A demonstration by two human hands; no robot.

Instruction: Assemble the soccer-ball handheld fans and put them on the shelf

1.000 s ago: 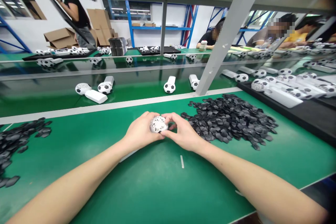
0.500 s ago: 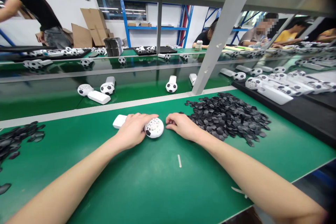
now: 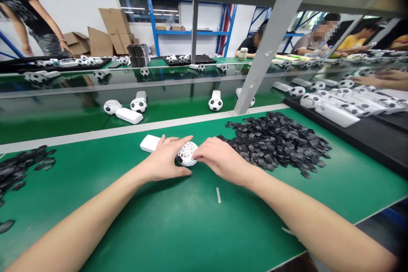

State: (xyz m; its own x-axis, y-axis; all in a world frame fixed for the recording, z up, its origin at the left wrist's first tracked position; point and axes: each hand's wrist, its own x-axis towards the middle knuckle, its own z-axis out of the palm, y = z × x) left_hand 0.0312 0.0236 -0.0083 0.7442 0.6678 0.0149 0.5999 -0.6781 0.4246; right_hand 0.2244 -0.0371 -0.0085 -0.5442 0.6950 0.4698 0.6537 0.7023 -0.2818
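I have the left hand point(image 3: 162, 160) spread loosely around the ball point(image 3: 186, 152) at twelve o'clock. My right hand point(image 3: 223, 158) pinches what seems a black patch point(image 3: 194, 160), likely fitting it; next calls for square pressing.

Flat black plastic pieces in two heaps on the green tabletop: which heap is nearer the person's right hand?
The right heap: it lies beside the right hand, whereas the left heap lies beyond the left hand.
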